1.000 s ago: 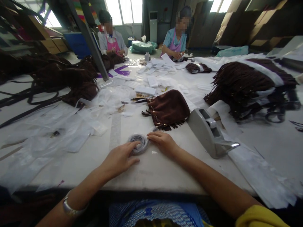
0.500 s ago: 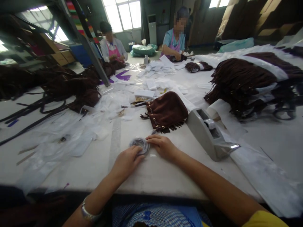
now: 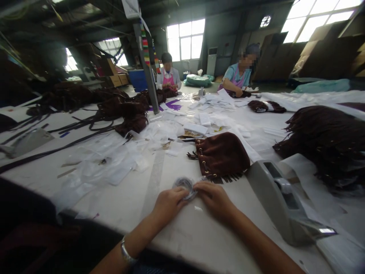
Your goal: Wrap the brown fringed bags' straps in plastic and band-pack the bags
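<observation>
A grey, shiny coil [image 3: 180, 182], cord-like and perhaps wrapped in clear plastic, lies on the white table [image 3: 173, 236]. My left hand [image 3: 169, 203] is closed on its near left side, thumb and fingers gripping the ring. On the right edge of the coil, the fingertips of my right hand [image 3: 215, 199] are pressed together; what exactly they pinch is too small to make out. Just beyond the hands rests a dark brown drawstring bag [image 3: 224, 154] with fringe and metal eyelets. To the right stands a grey tape dispenser [image 3: 281, 203].
Crumpled clear plastic bags [image 3: 114, 163] spread over the left side. Brown bags with long straps [image 3: 125, 110] pile up behind them, near a metal post [image 3: 148, 72]. A fringed brown stack [image 3: 327, 137] sits at right. Two people [image 3: 168, 78] work across the table.
The camera view has swung left and tilted up, so everything sits farther right and lower. Both hands stay on the coil, with little visible change in their hold.
</observation>
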